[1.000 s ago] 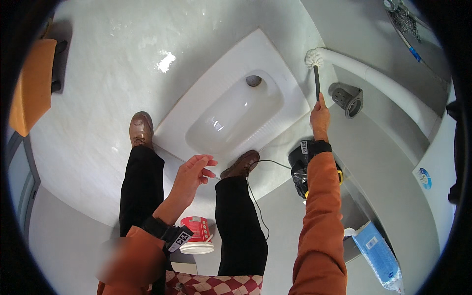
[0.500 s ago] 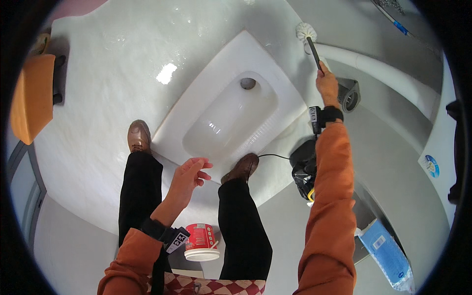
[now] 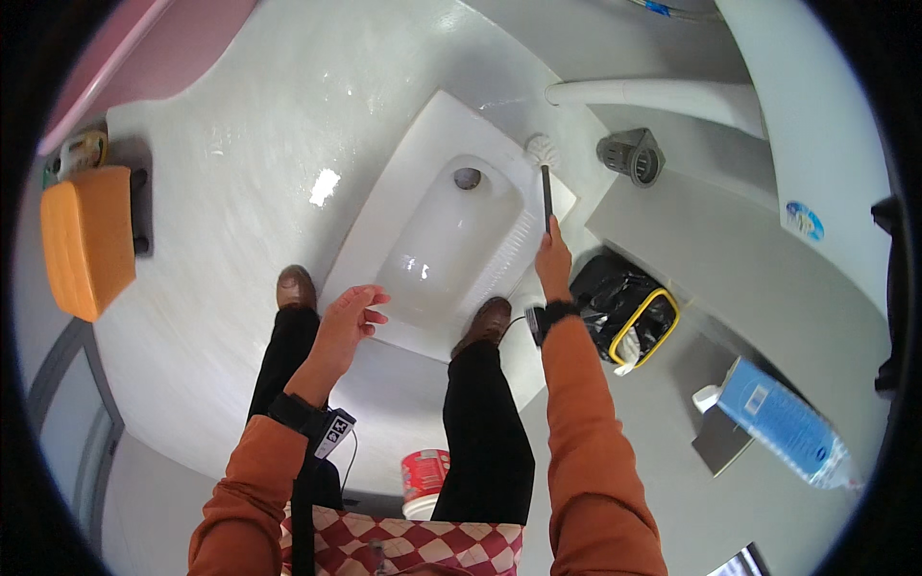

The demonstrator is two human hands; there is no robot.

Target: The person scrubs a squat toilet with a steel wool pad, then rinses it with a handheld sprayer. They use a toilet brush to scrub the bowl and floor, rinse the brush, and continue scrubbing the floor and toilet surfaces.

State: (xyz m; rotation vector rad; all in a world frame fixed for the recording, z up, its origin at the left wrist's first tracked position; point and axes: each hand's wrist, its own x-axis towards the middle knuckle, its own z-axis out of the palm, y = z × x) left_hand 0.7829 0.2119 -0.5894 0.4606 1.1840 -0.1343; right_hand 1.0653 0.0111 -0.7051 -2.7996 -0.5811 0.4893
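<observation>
Head view shows our right hand (image 3: 553, 261) closed around the toilet brush (image 3: 545, 178) by its thin, stiff handle, likely light, while our left hand (image 3: 348, 317) hangs loosely spread, empty.

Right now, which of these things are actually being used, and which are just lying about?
In use:
right hand gripping the toilet brush
squat toilet pan, brush head at its rim
left hand, open and holding nothing

Lying about:
orange stool
bin with black bag
blue bottle
red and white tub
</observation>
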